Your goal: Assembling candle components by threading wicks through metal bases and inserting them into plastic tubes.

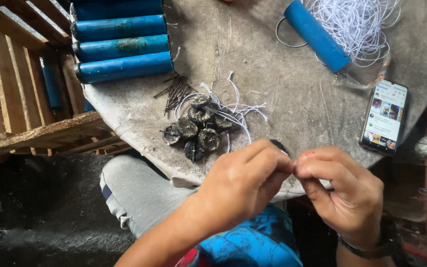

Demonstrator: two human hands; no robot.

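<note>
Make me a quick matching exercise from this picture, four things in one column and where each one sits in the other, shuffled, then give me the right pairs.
Things:
1. blue tubes stacked
2. phone
3. dark round pieces with white cord
4. tangle of white cord

Places:
A. right edge of the table
B. top right, beside a single blue tube
C. top left
D. table middle, just beyond both hands

Pairs: 1-C, 2-A, 3-D, 4-B

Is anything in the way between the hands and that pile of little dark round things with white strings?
Nothing visible. Only bare grey cloth lies between the left hand, the right hand and the dark discs. The nails lie beyond the pile.
</note>
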